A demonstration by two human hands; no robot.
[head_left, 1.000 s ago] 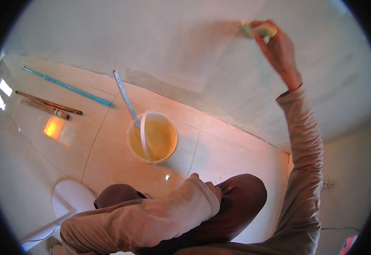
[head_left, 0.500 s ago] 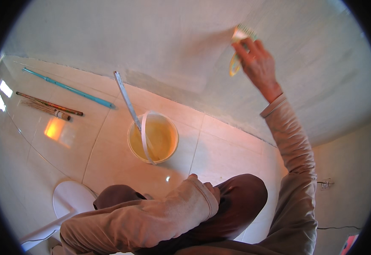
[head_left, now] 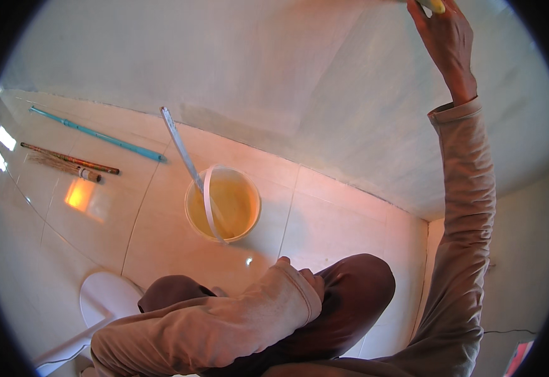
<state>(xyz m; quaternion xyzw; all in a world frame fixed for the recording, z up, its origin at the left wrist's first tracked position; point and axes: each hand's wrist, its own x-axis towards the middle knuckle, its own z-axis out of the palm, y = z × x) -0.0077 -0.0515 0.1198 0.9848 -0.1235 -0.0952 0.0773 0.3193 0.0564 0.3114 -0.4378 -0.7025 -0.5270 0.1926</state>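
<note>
My right hand is stretched up high against the pale wall, gripping a yellow sponge that is mostly cut off by the picture's top edge. My left hand rests on my knee, fingers curled, mostly hidden by the beige sleeve; nothing shows in it. In front of my knees a yellow bucket of yellowish liquid stands on the tiled floor, its white handle up and a long grey stick leaning out of it toward the wall.
A long blue rod lies along the foot of the wall. Two thin brown sticks or brushes lie beside it at left. A white rounded fixture sits at lower left. A corner wall rises at right.
My right hand has swept the sponge across the wall and further up, now reaching the top edge of the picture. The left arm and the bucket have not moved.
</note>
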